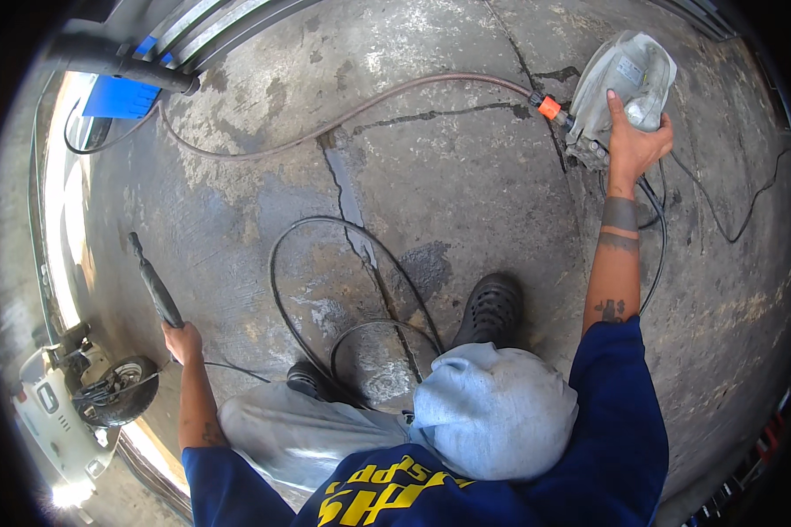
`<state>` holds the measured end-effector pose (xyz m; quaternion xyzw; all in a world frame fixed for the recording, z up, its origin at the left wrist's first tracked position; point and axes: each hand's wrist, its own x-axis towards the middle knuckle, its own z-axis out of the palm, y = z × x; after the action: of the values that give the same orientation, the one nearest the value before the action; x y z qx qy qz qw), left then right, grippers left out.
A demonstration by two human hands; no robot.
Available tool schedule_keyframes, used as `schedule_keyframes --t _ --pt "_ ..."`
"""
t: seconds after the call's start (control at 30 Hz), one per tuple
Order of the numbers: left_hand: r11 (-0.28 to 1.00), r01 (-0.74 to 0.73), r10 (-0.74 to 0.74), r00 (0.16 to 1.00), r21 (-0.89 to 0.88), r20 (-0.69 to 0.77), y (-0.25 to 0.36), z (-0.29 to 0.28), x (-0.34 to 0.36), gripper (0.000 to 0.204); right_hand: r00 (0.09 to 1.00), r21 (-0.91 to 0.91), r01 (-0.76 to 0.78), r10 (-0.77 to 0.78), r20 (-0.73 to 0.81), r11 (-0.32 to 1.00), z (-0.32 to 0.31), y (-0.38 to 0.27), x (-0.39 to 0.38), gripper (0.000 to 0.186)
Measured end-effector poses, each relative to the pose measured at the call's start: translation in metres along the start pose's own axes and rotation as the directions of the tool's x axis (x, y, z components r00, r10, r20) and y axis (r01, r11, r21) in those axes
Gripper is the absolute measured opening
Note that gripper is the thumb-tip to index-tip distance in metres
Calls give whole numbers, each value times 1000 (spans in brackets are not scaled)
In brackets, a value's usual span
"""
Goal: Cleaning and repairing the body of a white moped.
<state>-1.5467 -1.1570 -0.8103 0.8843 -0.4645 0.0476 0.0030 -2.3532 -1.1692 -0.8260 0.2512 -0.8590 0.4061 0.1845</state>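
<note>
Cracked, water-stained concrete floor (466, 184) fills the frame as you crouch over it, both arms stretched out. Your right hand (634, 140) is clamped on the grey pressure-washer unit (620, 83) near the floor's far right corner, fingers wrapped over its top. Your left hand (183, 341) is closed around the black spray lance (152, 283) by its handle, its tip pointing away toward the floor's left edge. By the look of it, you are setting up or shifting the washer; the next move likely calls for a firm hold on the unit and slack in the lines so nothing snags underfoot. Count one washer unit, one lance, one brownish supply hose (343, 119) with a single orange coupling (549, 107), and one thin black hose (325, 228) coiled in loops by your dark shoe (492, 307). One small wheel (123, 386) shows at the lower left.
</note>
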Motion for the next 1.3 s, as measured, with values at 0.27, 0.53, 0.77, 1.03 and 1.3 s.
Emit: schedule_keyframes --t 0.27,0.53,0.77,1.03,1.3 --pt "1000 -13 11 997 20 71 -4 9 3 46 998 -94 -38 43 54 995 -1 -2 7 91" --pt "1000 -18 17 996 6 83 -8 10 4 47 996 -92 -39 46 80 995 -1 1 9 90" --pt "1000 -12 12 999 5 46 -10 12 5 48 993 -98 -73 81 81 993 -5 -9 8 91" --pt "1000 -9 9 1000 -18 9 -13 12 7 47 991 -89 -79 88 101 993 -8 -12 7 91" --pt "999 17 -18 999 -39 -32 -3 4 0 39 991 -80 -79 87 103 994 -8 -12 7 91"
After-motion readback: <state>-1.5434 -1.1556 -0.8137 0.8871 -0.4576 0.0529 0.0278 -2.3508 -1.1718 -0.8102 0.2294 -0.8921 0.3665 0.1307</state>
